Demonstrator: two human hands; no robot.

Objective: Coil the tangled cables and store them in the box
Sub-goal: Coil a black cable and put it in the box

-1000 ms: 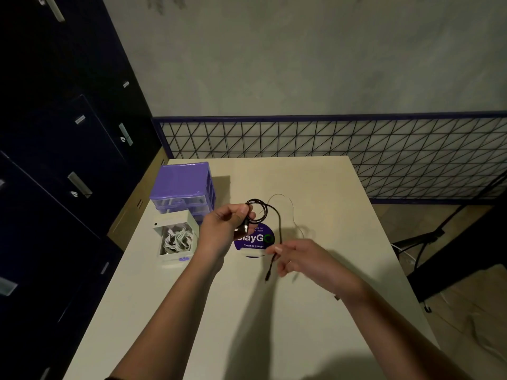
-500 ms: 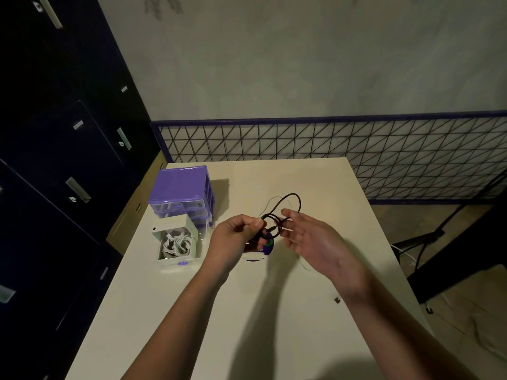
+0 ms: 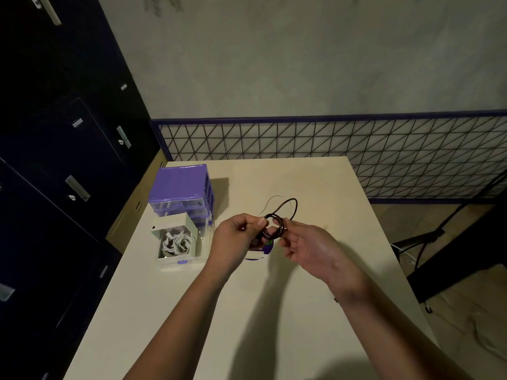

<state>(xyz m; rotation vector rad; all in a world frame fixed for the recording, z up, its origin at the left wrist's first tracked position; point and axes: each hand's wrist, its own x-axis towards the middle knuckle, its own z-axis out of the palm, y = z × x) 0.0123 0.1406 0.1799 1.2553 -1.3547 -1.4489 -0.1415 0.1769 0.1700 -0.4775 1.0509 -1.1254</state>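
Black, thin and rubbery, the coiled black cable (image 3: 277,225) is hanging in the air above the middle of the cream rectangular tabletop (image 3: 274,311), with one larger loop standing up toward 1 o'clock of the coil. The left hand (image 3: 236,237) is curling its fingers and pinching the coil at its 9 o'clock side, thumb on top. The right hand (image 3: 310,249) is meeting the coil from 3 o'clock, its fingers hooking round the loops. A thin pale wire (image 3: 270,202) is lying on the table just beyond the hands, at 12 o'clock. Directly under the hands a round purple and white sticker (image 3: 262,249) is lying flat. At 9 o'clock of the left hand, the small open white box (image 3: 175,241) is sitting near the table's left edge, holding bundled white cables (image 3: 175,239). Touching it at its 12 o'clock side is the purple plastic drawer unit (image 3: 182,192). Bare tabletop is stretching toward 6 o'clock and toward the right edge at 3 o'clock.
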